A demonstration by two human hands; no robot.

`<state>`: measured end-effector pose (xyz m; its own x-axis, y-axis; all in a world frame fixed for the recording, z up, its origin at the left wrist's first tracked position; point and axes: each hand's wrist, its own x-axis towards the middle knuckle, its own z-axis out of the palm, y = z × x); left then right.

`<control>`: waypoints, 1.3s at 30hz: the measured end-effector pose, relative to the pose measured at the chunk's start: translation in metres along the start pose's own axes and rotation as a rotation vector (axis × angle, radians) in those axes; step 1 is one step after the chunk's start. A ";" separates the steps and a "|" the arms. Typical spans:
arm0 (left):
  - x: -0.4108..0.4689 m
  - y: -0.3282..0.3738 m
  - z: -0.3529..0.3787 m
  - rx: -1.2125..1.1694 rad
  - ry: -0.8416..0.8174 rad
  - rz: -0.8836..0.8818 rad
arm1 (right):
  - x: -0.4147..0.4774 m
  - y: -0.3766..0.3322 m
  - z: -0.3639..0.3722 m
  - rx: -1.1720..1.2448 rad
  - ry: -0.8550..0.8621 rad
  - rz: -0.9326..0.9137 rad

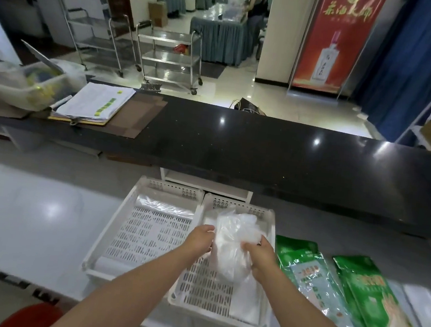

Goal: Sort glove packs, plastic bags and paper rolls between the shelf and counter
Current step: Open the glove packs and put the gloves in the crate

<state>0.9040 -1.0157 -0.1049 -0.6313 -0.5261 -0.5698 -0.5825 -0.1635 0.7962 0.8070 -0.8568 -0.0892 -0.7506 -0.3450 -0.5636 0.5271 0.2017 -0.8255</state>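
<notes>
Your left hand (199, 239) and right hand (260, 256) both grip crumpled plastic bags (230, 247) over right tray (263, 325). Risk: slick film slips, bundle spills toward glove packs (304, 274) alongside.

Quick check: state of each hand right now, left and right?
Left hand: grips the clear plastic bag at its left edge.
Right hand: grips the same bag at its right side.
</notes>
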 end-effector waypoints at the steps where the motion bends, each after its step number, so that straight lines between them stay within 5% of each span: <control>1: -0.002 0.006 -0.001 0.061 0.019 0.017 | 0.007 -0.003 0.003 0.003 -0.019 0.013; 11: -0.001 0.011 -0.031 0.897 0.241 0.408 | 0.056 -0.006 0.037 0.060 -0.074 0.115; 19: 0.014 -0.007 -0.038 1.292 0.087 0.536 | 0.076 0.002 0.068 -0.251 0.049 0.029; 30: 0.031 -0.009 -0.026 1.584 -0.092 0.599 | 0.054 0.017 0.037 -0.877 0.000 -0.383; 39: 0.038 -0.007 -0.022 1.568 -0.076 0.619 | 0.024 0.032 0.013 -0.941 0.075 -0.429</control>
<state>0.8953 -1.0524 -0.1277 -0.9377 -0.1430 -0.3166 -0.1373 0.9897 -0.0404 0.8114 -0.8709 -0.1292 -0.8415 -0.5054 -0.1908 -0.2902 0.7209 -0.6294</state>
